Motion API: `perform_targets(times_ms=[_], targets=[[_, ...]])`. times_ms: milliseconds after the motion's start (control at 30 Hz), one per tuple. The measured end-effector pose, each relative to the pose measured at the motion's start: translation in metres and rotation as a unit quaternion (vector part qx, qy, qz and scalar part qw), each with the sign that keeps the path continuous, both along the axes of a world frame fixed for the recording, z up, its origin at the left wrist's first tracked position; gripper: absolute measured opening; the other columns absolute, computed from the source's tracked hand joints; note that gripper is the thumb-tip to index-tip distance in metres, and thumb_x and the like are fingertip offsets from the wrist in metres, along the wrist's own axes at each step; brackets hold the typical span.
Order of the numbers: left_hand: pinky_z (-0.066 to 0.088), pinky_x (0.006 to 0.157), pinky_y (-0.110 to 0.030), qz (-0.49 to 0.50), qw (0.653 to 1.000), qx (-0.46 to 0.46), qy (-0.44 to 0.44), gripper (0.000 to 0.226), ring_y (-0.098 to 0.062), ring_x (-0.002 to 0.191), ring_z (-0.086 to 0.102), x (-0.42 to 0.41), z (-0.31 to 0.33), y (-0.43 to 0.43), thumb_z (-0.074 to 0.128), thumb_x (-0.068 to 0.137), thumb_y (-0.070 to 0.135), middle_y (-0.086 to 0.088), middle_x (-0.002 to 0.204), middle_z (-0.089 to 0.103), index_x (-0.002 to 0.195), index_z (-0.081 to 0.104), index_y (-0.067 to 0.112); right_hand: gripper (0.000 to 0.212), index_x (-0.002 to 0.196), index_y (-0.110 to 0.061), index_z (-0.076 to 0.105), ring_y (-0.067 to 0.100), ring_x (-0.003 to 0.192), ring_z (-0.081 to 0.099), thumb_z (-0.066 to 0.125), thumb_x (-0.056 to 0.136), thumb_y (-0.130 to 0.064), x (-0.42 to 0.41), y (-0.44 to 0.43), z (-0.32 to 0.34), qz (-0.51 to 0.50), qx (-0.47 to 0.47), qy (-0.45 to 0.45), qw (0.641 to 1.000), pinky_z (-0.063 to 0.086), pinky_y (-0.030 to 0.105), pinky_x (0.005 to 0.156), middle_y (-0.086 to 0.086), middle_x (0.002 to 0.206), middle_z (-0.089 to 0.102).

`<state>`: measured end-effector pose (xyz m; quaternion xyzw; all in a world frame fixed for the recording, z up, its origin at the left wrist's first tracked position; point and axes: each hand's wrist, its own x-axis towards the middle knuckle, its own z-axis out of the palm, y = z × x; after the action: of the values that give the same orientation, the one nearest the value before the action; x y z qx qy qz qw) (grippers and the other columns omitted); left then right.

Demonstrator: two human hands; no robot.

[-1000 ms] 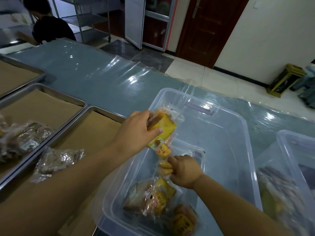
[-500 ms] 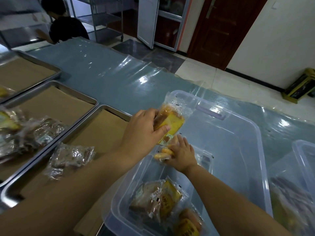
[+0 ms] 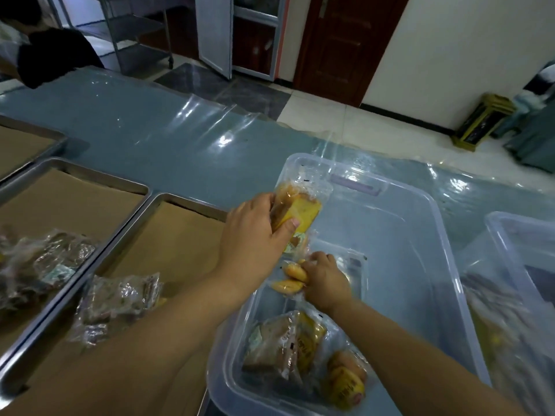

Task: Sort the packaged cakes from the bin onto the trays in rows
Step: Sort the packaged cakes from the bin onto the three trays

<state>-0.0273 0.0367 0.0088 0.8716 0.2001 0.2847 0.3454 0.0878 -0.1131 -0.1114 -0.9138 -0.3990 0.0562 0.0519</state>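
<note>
My left hand (image 3: 255, 235) grips a yellow packaged cake (image 3: 298, 210) above the left rim of the clear plastic bin (image 3: 420, 235). Just below it my right hand (image 3: 326, 279) holds a clear packet of small yellow cakes (image 3: 289, 279) inside the bin. A brown-and-yellow cake packet (image 3: 283, 346) and a round yellow one (image 3: 345, 379) lie at the bin's near end. To the left, a metal tray (image 3: 150, 217) lined with brown paper carries one dark cake packet (image 3: 117, 304). A second tray (image 3: 75, 172) further left holds several dark packets (image 3: 39, 262).
Another clear bin (image 3: 516, 265) with packets stands at the right edge. A third tray (image 3: 36, 136) lies at far left. Blue table cover under clear film stretches behind. A person in dark clothing (image 3: 54, 52) sits at the far left corner. A metal rack and doors stand beyond.
My left hand has lifted the yellow cake slightly up and left toward the bin's rim. My right hand has closed round the small-cake packet and raised it a little.
</note>
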Motion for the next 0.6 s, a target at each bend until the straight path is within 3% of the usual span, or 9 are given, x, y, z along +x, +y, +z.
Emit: perform_targets(times_ms=[67,167,300,400,533,600], targets=[[0.047,0.077,-0.038,-0.018,1.000,-0.020,-0.015,0.038,-0.021,0.093,0.056,-0.002,-0.001,0.001,0.059,0.085,0.044,0.000,0.102,0.062,0.112,0.055,0.017,0.035,0.111,-0.019,0.063,0.026,0.113,0.040,0.062,0.077,-0.015,-0.005,-0.008,0.015,-0.015,0.034,-0.023,0.999,0.039,0.028,0.074,0.007,0.125,0.048],[0.050,0.079,-0.037,-0.038,0.995,-0.082,-0.032,0.037,-0.018,0.095,0.059,-0.004,-0.002,0.002,0.061,0.083,0.046,0.004,0.107,0.063,0.112,0.054,0.024,0.035,0.110,-0.018,0.063,0.028,0.113,0.043,0.064,0.075,-0.014,-0.012,-0.020,0.043,-0.050,0.097,-0.045,0.993,0.039,0.030,0.077,0.007,0.124,0.050],[0.051,0.076,-0.035,-0.040,0.984,-0.145,-0.099,0.029,-0.004,0.090,0.059,-0.015,0.003,0.001,0.060,0.079,0.050,0.015,0.099,0.062,0.103,0.048,0.041,0.039,0.101,-0.018,0.065,0.015,0.101,0.045,0.076,0.073,-0.042,-0.026,-0.030,0.081,-0.132,0.172,-0.017,0.976,0.041,0.027,0.077,-0.001,0.109,0.047],[0.048,0.070,-0.023,-0.038,0.977,-0.164,-0.134,0.031,0.006,0.088,0.057,-0.036,0.004,0.000,0.061,0.078,0.050,0.022,0.097,0.060,0.105,0.048,0.042,0.037,0.090,-0.025,0.065,0.009,0.092,0.047,0.076,0.067,-0.052,-0.044,-0.034,0.106,-0.179,0.268,0.034,0.946,0.037,0.021,0.069,-0.004,0.102,0.048],[0.054,0.078,-0.030,-0.043,0.968,-0.205,-0.142,0.034,0.003,0.094,0.060,-0.071,-0.002,-0.002,0.066,0.079,0.046,0.022,0.102,0.061,0.109,0.051,0.041,0.024,0.084,-0.030,0.066,0.004,0.088,0.050,0.077,0.069,-0.046,-0.076,-0.027,0.127,-0.173,0.374,0.068,0.909,0.036,0.010,0.067,-0.004,0.099,0.052],[0.054,0.078,-0.026,-0.034,0.965,-0.213,-0.148,0.036,0.004,0.095,0.059,-0.092,-0.004,-0.005,0.069,0.080,0.041,0.025,0.103,0.060,0.111,0.050,0.042,0.022,0.081,-0.031,0.066,0.010,0.088,0.056,0.078,0.068,-0.044,-0.094,-0.018,0.136,-0.174,0.439,0.106,0.875,0.045,0.020,0.074,0.000,0.097,0.056]])
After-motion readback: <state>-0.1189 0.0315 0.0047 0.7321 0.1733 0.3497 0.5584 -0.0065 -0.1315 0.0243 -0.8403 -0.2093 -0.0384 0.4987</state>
